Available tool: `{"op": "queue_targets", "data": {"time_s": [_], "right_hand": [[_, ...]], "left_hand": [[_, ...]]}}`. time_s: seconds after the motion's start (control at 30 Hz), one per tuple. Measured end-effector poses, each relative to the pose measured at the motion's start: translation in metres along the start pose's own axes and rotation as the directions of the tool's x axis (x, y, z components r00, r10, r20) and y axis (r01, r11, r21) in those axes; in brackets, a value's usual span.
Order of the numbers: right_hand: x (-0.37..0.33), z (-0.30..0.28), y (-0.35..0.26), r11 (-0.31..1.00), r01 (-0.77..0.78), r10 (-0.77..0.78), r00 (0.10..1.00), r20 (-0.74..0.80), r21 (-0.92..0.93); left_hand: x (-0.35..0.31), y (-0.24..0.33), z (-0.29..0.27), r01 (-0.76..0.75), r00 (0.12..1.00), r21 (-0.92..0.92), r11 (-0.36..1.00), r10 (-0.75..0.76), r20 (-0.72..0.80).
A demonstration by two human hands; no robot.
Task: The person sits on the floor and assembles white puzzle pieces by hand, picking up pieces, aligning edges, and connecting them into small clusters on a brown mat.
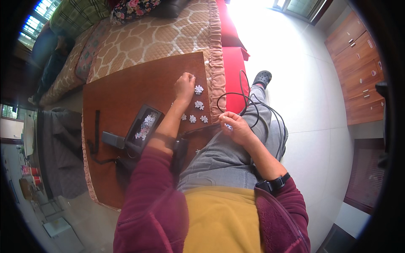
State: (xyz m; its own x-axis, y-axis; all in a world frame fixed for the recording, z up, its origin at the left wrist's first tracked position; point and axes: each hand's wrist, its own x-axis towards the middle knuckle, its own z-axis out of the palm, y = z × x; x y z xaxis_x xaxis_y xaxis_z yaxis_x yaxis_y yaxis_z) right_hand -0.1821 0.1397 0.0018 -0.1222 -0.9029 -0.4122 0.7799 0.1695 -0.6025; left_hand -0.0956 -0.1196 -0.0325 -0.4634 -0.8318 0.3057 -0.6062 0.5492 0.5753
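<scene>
My left hand reaches over the brown board, its fingers pinched together. A small pale bit shows at the fingertips, too small to make out. Beside it lies a white jigsaw piece cluster, and nearer to me are another cluster and a jigsaw piece. Above my lap my right hand is closed, with a whitish-blue jigsaw piece showing between fingers and palm. Under my left forearm, a black open box holds many loose pieces, partly covered by the arm.
The brown board rests on a patterned bed cover. A black cable loops over my right leg. Left of the box are a dark grey block and a black strap. A wooden cabinet stands at the right.
</scene>
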Motion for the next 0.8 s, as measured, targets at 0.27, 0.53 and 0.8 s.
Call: {"op": "queue_targets", "data": {"time_s": [0.27,0.53,0.8], "right_hand": [[-0.002,-0.005,-0.001,0.999,0.027,-0.029,0.996,0.083,0.025],[-0.035,0.014,-0.027,0.992,0.063,-0.066,0.998,-0.019,-0.107],[-0.158,0.06,-0.126,0.655,0.622,-0.699,0.714,-0.03,-0.429]], "left_hand": [[-0.018,0.013,-0.051,0.51,0.859,-0.719,0.472,-0.329,0.393],[-0.112,0.074,-0.09,0.782,0.58,-0.57,0.253,0.039,0.813],[-0.163,0.103,-0.059,0.878,0.452,-0.476,0.051,0.244,0.858]]}}
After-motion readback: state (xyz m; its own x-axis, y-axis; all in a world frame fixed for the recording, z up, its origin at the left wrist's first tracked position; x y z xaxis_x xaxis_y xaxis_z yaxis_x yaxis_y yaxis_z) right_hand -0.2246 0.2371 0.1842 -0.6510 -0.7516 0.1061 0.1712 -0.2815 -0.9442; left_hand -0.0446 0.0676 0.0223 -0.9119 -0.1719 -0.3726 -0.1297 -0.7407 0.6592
